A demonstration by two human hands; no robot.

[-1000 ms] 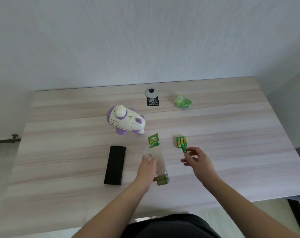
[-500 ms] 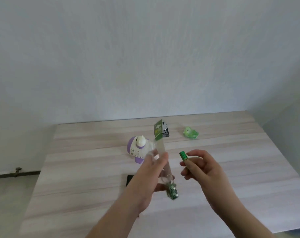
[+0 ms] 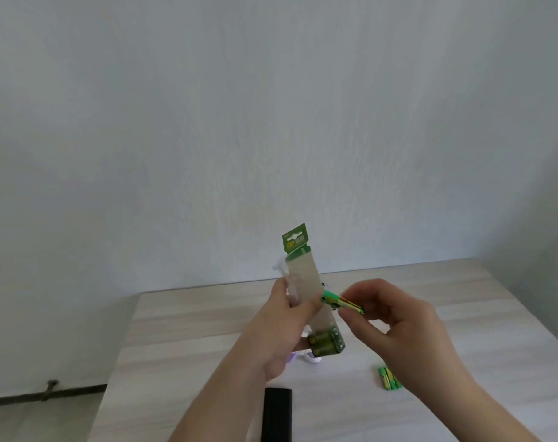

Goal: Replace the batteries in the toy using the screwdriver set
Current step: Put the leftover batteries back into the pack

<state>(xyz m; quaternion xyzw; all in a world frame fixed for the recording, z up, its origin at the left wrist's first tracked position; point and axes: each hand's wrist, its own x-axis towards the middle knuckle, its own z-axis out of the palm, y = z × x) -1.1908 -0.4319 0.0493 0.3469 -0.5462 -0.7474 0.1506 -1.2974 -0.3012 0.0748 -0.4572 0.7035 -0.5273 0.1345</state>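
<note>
Two hands meet just below the centre of the frame. The left hand (image 3: 284, 327) grips a long clear battery pack (image 3: 309, 291), fingers curled round its middle so that it stands nearly upright, green card header at the top and a block of batteries (image 3: 327, 343) at the bottom end; held this way its open side faces the other hand. The right hand (image 3: 395, 327) pinches a single green battery (image 3: 341, 302) between thumb and fingertips, its tip touching the pack's edge, so it is judged to be going into or coming out of the sleeve; which one cannot be told.

Behind the left hand only a sliver of the toy (image 3: 306, 358) shows, white and purple, resting on the wooden table (image 3: 188, 327) and mostly hidden. To the lower right, near the right wrist, a small cluster of loose batteries (image 3: 389, 378) lies on the table. At the bottom centre a black case (image 3: 277, 413), probably the screwdriver set, lies shut and apart from both hands, so the compartment work seems not yet under way
</note>
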